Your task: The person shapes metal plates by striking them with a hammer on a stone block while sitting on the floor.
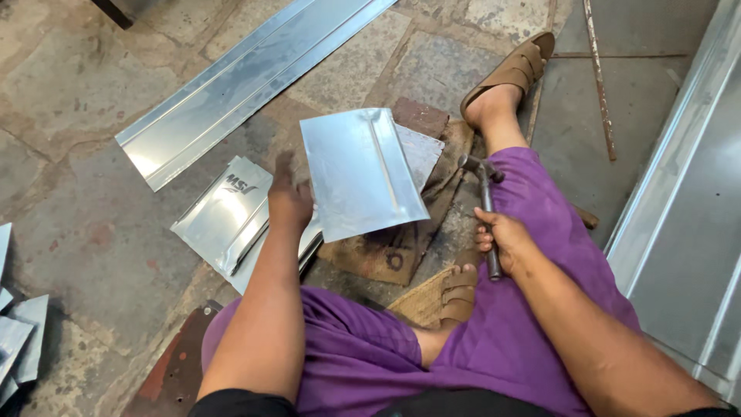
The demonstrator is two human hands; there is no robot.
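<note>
My left hand (287, 202) grips the left edge of a folded sheet-metal piece (359, 174), holding it tilted above a burlap sack. A raised seam runs down the piece's right half. My right hand (502, 241) is closed around the handle of a metal hammer (485, 193), whose head points up and left, close to the sheet's right edge. I sit on the floor in purple trousers with brown sandals on both feet.
Several bent metal sheets (224, 212) lie stacked under my left hand. A long folded metal strip (231, 85) lies on the stone floor beyond. More sheet metal (687, 232) stands at the right, small offcuts (19, 340) at the left, a rusty rod (598, 77) upper right.
</note>
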